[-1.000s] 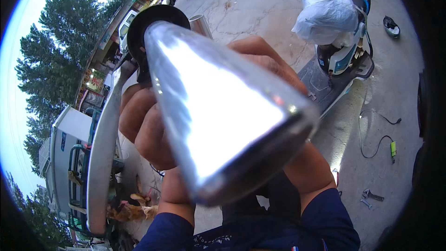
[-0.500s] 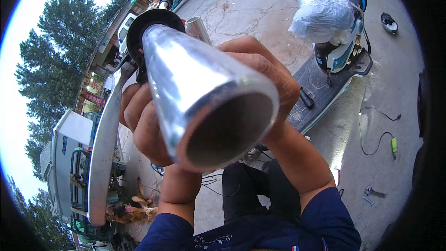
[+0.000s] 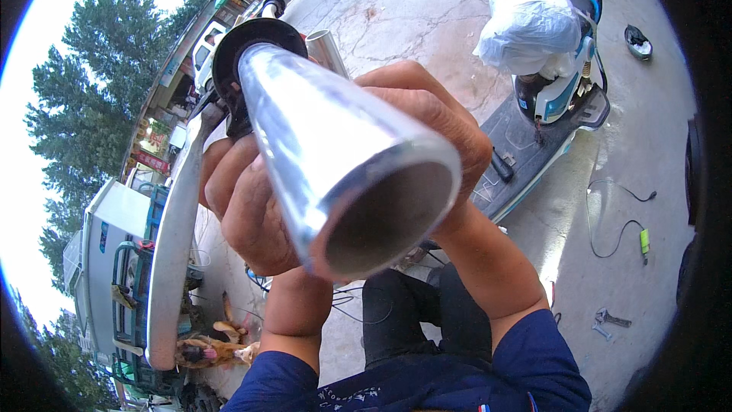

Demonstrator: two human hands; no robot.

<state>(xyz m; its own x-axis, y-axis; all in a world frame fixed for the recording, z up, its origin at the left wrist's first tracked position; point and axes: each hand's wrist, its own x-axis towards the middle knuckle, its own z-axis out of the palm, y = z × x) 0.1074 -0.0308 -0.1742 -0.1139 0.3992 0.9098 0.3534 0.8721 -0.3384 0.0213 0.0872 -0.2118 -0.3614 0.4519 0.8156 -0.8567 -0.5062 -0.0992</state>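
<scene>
A shiny silver metal tube (image 3: 328, 133), its open end facing me, fills the middle of the view. Around its far part sits a black flange (image 3: 229, 69), and a long silver lever (image 3: 174, 236) runs down on the left. My left hand (image 3: 248, 206) is closed at the tube's left side, fingers curled against or behind it. On the other side, my right hand (image 3: 438, 114) is also closed, its knuckles up. The tube hides the fingertips of both hands, so what they grip cannot be made out.
A scooter's footboard (image 3: 503, 175) and a white plastic bag (image 3: 530, 27) are at the right. On the concrete lie a cable with a green piece (image 3: 645, 240), a wrench (image 3: 614, 319) and a dark shoe-like object (image 3: 638, 42). A dog (image 3: 210, 351) lies lower left, near a parked vehicle (image 3: 114, 221).
The tube's open end and both hands have shifted very slightly in view. The green cart at the top has gone out of sight. Both hands stay closed at the tube.
</scene>
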